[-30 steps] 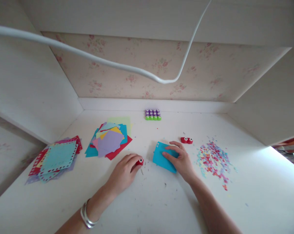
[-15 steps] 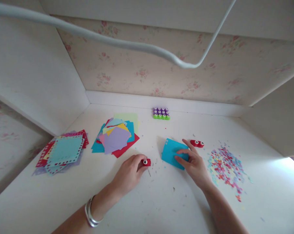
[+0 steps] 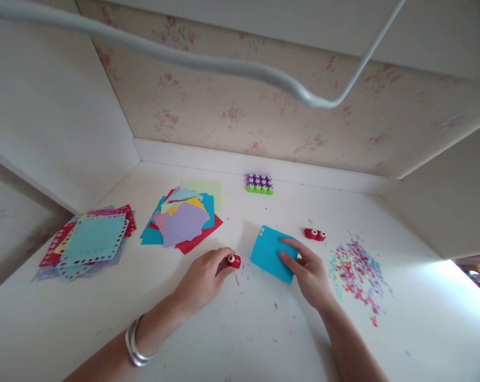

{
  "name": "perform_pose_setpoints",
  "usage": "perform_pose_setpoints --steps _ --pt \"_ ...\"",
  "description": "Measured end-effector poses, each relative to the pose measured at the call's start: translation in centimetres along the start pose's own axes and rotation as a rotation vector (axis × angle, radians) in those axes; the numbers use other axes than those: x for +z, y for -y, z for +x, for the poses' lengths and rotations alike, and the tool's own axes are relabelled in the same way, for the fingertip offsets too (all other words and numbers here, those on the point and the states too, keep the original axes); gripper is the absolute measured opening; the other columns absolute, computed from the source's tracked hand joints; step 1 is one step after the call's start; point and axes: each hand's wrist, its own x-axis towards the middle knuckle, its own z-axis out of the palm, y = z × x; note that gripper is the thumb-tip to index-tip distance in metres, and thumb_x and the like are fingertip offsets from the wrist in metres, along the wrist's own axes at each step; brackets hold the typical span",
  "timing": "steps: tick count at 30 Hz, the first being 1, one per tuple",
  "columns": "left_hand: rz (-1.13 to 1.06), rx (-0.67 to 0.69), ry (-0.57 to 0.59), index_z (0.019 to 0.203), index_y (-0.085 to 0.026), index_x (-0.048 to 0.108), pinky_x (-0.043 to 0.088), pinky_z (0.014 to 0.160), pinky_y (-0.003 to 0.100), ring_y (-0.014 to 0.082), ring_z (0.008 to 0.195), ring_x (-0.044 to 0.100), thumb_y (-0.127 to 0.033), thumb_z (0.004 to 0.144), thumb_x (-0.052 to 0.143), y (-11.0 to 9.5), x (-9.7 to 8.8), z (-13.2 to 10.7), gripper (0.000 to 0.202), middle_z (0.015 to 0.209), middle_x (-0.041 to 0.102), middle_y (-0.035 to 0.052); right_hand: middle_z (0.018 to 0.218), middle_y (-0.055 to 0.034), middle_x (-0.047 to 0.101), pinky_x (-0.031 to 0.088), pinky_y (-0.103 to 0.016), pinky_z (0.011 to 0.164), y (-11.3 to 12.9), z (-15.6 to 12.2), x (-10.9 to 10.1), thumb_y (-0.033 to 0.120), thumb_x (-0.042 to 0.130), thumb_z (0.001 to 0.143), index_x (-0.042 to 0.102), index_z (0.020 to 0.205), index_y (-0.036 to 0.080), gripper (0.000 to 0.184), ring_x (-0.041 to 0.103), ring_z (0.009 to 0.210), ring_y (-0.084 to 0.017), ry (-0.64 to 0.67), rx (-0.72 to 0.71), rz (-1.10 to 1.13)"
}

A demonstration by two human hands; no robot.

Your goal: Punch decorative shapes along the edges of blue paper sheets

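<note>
My left hand (image 3: 203, 276) pinches a small red craft punch (image 3: 234, 261) with a white button on top that looks like an eye. To its right, my right hand (image 3: 313, 270) grips the right side of a blue paper sheet (image 3: 272, 249) between thumb and fingers. Several small holes show at the sheet's upper left corner. The punch and the sheet are apart. Beyond my right hand lie two more red punches (image 3: 315, 234), side by side.
Purple and green punches (image 3: 260, 183) stand in rows near the back wall. Plain coloured papers (image 3: 186, 223) lie left of centre, and hole-edged papers (image 3: 98, 239) farther left. Punched paper bits (image 3: 359, 273) are heaped at right. A white cable (image 3: 224, 64) hangs across the top.
My right hand has closed its fingers on the blue sheet and turned it slightly. The whole scene has shifted a little left as the camera moved. My left hand still holds the red punch.
</note>
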Motion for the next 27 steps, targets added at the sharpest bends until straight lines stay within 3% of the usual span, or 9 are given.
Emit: perform_pose_setpoints --steps 3,7,22,27 --pt "0.051 0.017 -0.001 0.122 -0.024 0.060 0.057 0.087 0.034 0.0209 0.099 0.071 -0.028 0.095 0.062 0.0 0.0 0.0 0.028 0.110 0.074 0.0045 0.062 0.0021 0.060 0.045 -0.029 0.045 -0.2 -0.3 0.2 0.048 0.082 0.073 0.070 0.116 0.023 0.051 0.050 0.049 -0.015 0.149 0.069 0.098" --pt "0.050 0.026 0.006 0.121 -0.025 0.062 0.057 0.088 0.033 0.0204 0.100 0.071 -0.027 0.096 0.061 0.0 0.0 0.1 0.025 0.112 0.074 0.0042 0.070 0.0011 0.065 0.051 -0.030 0.051 0.1 -0.8 0.7 0.047 0.079 0.077 0.069 0.119 0.023 0.049 0.056 0.054 -0.015 0.286 0.109 0.055" --pt "-0.004 -0.020 0.016 0.120 -0.026 0.062 0.057 0.088 0.032 0.0194 0.098 0.071 -0.022 0.092 0.065 0.7 0.2 0.0 0.029 0.112 0.074 0.0019 0.087 -0.0033 0.070 0.055 -0.031 0.056 -0.5 -1.0 1.1 0.049 0.074 0.081 0.065 0.120 0.022 0.049 0.063 0.065 -0.016 0.360 0.074 -0.038" --pt "-0.013 -0.041 0.031 0.121 -0.026 0.061 0.057 0.088 0.032 0.0200 0.100 0.070 -0.021 0.092 0.064 0.8 0.3 0.1 0.030 0.114 0.073 0.0016 0.083 -0.0023 0.069 0.054 -0.029 0.055 -0.2 -1.1 1.2 0.049 0.074 0.081 0.064 0.121 0.021 0.049 0.062 0.063 -0.015 0.381 0.080 -0.006"
